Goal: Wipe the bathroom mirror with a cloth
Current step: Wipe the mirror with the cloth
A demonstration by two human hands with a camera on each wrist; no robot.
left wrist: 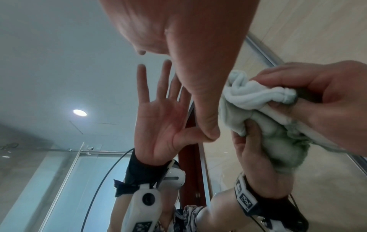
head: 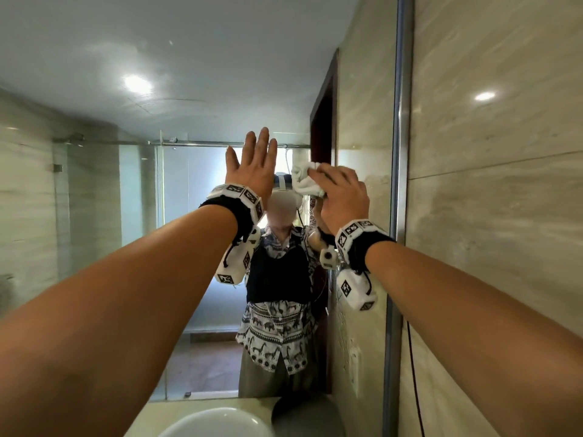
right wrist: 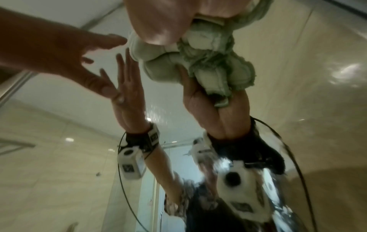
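Both arms raised and extended forward, near head height. Left hand (head: 252,167) flat, fingers straight and spread, pointing up, thumb out to the side. Right hand (head: 342,197) just beside it, fingers curled in a grip, knuckles toward the head camera. Wrist bands on both forearms.

Both forearms are bare. Each wrist wears a black strap (head: 235,209) ringed with white blocks bearing black-and-white square markers, and a white camera box (head: 356,288) with the same markers hangs beneath, tied by a thin black cord.
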